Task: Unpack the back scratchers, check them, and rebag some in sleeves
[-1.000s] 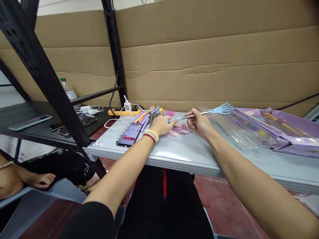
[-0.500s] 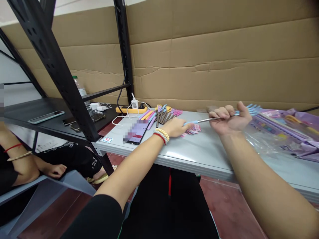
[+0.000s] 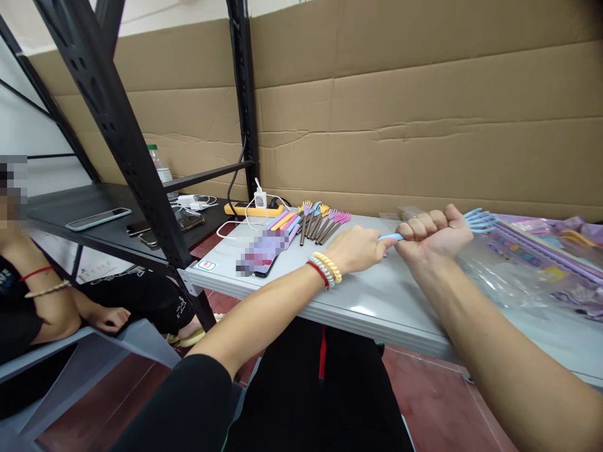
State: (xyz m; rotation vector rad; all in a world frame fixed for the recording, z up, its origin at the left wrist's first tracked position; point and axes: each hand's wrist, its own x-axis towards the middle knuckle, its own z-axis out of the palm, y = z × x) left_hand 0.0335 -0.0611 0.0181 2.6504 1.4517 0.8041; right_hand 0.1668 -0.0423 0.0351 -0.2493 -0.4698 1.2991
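Observation:
A light-blue telescopic back scratcher (image 3: 480,221) lies between my two hands above the grey table (image 3: 358,295). My left hand (image 3: 360,248), with beaded bands at the wrist, is closed on its blue handle end. My right hand (image 3: 431,232) is wrapped round the other end in a fist, and the claw sticks out to the right. The metal shaft is hidden now, with the hands almost touching. Left of my hands, several more back scratchers (image 3: 321,223) with yellow, blue, purple and pink claws lie in a row, brown shafts toward me.
A phone (image 3: 264,254) lies at the table's left, near an orange power strip (image 3: 257,209) with white cables. Clear plastic bags and purple packaging (image 3: 537,257) cover the right side. A black shelf post (image 3: 108,125) stands at left, where another person sits (image 3: 47,301).
My left hand has moved right toward my right hand, and the back scratcher's metal shaft has slid in. My right hand's fingers have closed tighter. The view has shifted slightly.

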